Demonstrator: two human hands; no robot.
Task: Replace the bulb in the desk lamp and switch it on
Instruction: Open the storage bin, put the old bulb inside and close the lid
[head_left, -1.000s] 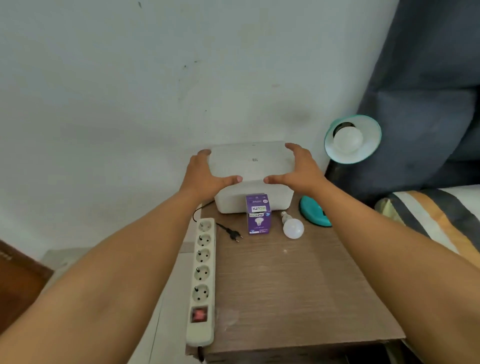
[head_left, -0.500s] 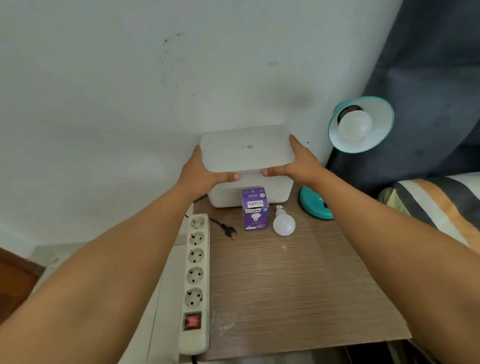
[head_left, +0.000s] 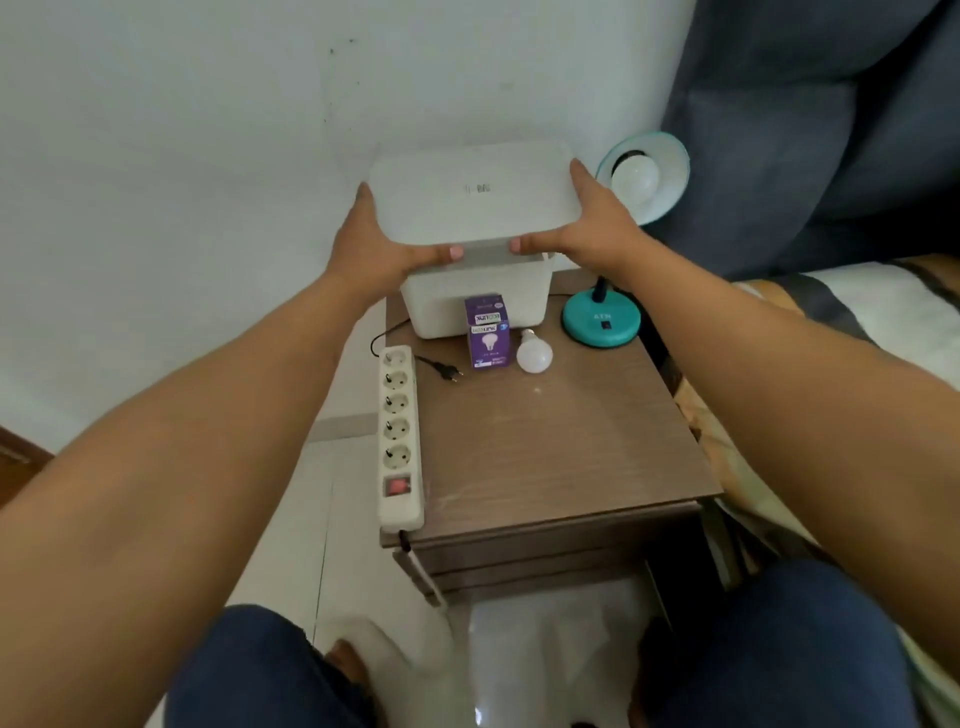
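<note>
Both hands hold a white box lid (head_left: 472, 195) lifted above a white box (head_left: 478, 301) at the back of the wooden bedside table (head_left: 561, 447). My left hand (head_left: 374, 249) grips the lid's left end, my right hand (head_left: 597, 228) its right end. The teal desk lamp has its base (head_left: 600, 325) beside the box and its shade (head_left: 647, 176) turned toward me, with a white bulb (head_left: 634, 179) fitted. A loose white bulb (head_left: 534, 353) lies on the table next to a purple bulb carton (head_left: 487, 338). The lamp's black plug (head_left: 449, 371) lies unplugged.
A white power strip (head_left: 399, 436) with a red switch lies along the table's left edge. A dark curtain (head_left: 810, 130) hangs at the right above a striped bed (head_left: 857, 312). My knees in blue jeans (head_left: 260, 670) are below, with a plastic bag (head_left: 545, 649) between them.
Both hands have raised the lid off the white box, which is now uncovered below it. The camera has tilted down, showing the table front and my knees.
</note>
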